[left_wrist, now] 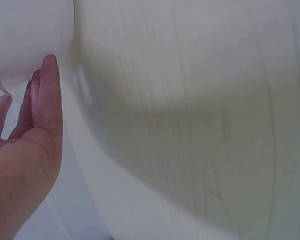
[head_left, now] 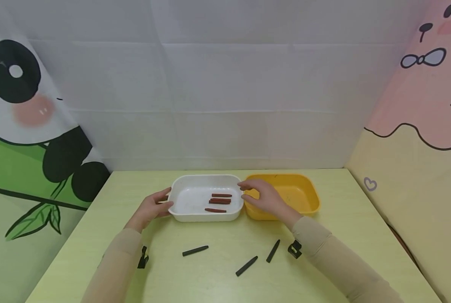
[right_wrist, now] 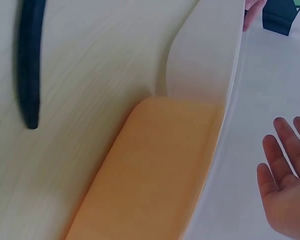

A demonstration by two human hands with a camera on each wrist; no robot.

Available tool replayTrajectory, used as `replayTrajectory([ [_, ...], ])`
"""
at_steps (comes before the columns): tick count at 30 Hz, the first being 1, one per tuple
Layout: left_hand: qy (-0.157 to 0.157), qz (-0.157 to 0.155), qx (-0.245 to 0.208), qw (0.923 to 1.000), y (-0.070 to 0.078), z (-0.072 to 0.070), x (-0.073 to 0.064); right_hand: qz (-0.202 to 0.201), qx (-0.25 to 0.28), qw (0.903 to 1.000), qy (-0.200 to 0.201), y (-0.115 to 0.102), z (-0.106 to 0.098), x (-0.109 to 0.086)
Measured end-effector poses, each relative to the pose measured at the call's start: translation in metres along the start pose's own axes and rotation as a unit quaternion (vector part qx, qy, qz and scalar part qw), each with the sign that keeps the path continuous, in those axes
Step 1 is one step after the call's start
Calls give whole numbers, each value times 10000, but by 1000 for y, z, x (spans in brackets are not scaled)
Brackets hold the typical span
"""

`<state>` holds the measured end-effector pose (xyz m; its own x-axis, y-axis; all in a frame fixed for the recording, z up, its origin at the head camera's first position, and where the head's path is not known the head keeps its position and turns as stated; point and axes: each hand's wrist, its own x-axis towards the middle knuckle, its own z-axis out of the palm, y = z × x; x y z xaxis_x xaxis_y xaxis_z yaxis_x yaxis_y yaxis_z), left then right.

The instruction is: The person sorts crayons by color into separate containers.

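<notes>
Probably thin plastic, the white tray (head_left: 189, 195) beside the yellow tray (head_left: 261, 215) should be light, stiff and smooth, best held by both end rims, level so the brown crayons (head_left: 216, 210) inside don't roll. The left hand (head_left: 151, 208) touches its left end, fingers parted, nearly straight; the right hand (head_left: 263, 195) hovers by its right rim, fingers spread. Black crayons (head_left: 246, 266), likely brittle, suit a mid-barrel pinch

The right-wrist view's top edge cuts off a black stick (right_wrist: 31, 65) at left. In the head view, the right hand (head_left: 266, 198) hides some of the yellow tray (head_left: 303, 193).
</notes>
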<state>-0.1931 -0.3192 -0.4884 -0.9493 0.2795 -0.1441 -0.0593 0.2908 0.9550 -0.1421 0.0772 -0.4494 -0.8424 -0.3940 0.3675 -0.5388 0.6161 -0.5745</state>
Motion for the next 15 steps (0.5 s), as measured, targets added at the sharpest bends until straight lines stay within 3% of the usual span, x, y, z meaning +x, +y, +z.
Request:
replayTrajectory([
  [15, -31, 69, -27, 10000, 0, 1, -1, -189, -412, 9982, 397, 19, -23, -39],
])
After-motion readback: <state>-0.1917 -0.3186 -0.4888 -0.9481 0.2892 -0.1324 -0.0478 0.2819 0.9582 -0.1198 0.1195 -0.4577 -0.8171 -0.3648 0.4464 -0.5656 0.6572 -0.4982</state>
